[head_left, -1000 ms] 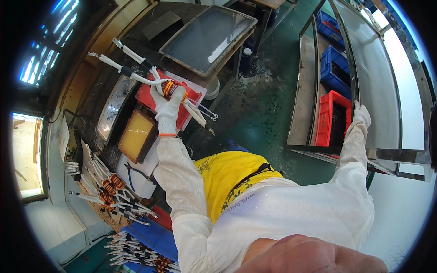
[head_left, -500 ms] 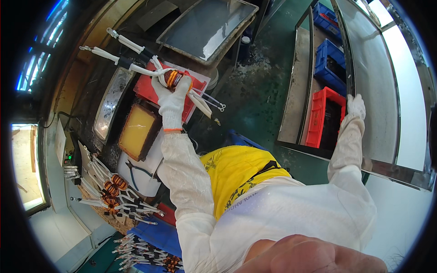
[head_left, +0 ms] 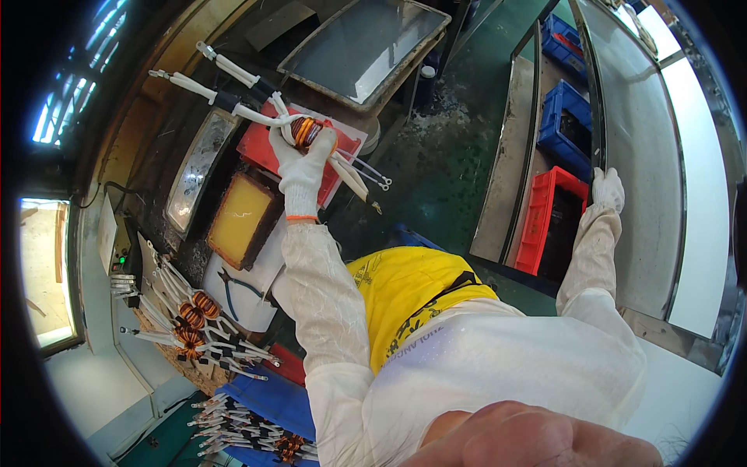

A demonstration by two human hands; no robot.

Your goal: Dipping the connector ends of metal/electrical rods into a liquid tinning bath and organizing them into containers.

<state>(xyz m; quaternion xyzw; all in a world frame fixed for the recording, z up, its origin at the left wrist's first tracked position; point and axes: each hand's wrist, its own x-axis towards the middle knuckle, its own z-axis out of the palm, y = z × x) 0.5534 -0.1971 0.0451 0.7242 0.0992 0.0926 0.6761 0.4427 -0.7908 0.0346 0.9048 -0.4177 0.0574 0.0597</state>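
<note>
My left hand [head_left: 302, 165], in a white glove, grips a copper-wound coil [head_left: 306, 131] with long white-sleeved leads that stick out to both sides. It holds the coil over a red tray [head_left: 260, 145]. My right hand [head_left: 608, 189], also gloved, rests on the edge of a metal table [head_left: 650, 156] at the right, its fingers curled over the rim. White sleeves cover both arms.
A tray of yellow liquid [head_left: 240, 218] sits beside the red tray. Several more coils [head_left: 191, 319] lie at the lower left, with pliers [head_left: 232, 286] on white paper. Red [head_left: 549, 222] and blue crates [head_left: 562, 128] stand under the metal table. A grey tray [head_left: 364, 47] is above.
My left hand has carried the coil slightly up and away over the red tray. My right hand has stayed on the table edge.
</note>
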